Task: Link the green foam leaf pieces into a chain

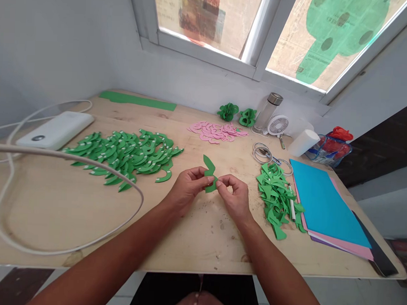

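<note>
A green paper cutout (209,165) with a leaf-like tip is held above the middle of the table. My left hand (191,184) pinches it from the left, thumb on the near face. From the other side my right hand (234,195) grips its right edge between thumb and fingers. Left of my hands lies a wide pile of curved green paper pieces (122,153), many with small white patches at their ends. To the right is a heap of green paper scraps (276,196), with a white pen (292,203) lying on it.
Pink paper cutouts (218,132), two green paper balls (228,111), a glass bottle (268,111) and a small fan (278,125) stand toward the wall. Scissors (272,158) and blue paper sheets (327,203) lie right. A power bank (58,129) and looping white cable (84,246) occupy the left.
</note>
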`<action>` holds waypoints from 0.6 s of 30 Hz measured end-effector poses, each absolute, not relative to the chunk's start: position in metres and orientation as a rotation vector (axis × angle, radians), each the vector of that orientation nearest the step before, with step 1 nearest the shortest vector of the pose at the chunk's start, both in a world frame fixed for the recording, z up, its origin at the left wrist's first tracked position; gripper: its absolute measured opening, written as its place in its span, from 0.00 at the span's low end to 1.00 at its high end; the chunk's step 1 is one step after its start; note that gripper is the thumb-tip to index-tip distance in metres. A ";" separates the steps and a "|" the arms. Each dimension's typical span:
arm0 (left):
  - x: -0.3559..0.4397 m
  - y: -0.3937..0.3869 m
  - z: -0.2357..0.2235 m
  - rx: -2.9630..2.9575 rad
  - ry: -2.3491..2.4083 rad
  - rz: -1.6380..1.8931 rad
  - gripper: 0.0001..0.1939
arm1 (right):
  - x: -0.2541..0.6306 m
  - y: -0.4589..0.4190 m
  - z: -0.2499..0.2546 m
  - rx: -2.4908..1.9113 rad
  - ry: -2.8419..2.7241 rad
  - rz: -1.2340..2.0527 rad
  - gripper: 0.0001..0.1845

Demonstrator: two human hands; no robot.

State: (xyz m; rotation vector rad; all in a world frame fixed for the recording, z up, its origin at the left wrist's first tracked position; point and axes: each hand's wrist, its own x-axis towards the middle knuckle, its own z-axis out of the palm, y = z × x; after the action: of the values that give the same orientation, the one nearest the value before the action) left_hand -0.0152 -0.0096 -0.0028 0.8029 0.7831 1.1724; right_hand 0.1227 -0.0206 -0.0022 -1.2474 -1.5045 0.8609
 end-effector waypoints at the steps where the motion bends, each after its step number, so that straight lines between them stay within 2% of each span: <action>1: -0.016 -0.009 -0.002 0.763 0.750 1.138 0.08 | 0.123 -0.020 -0.003 -1.248 -1.500 0.877 0.06; 9: -0.023 -0.006 -0.001 0.587 0.602 0.988 0.07 | 0.124 -0.020 -0.004 -1.229 -1.451 0.989 0.06; 18: -0.022 -0.006 -0.002 0.718 0.711 1.091 0.07 | 0.124 -0.019 -0.006 -1.242 -1.438 0.982 0.05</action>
State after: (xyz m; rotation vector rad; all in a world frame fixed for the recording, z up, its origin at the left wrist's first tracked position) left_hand -0.0223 -0.0059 -0.0021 0.7175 0.7115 1.0911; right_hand 0.1236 -0.0187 -0.0064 -1.2422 -1.4384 0.9820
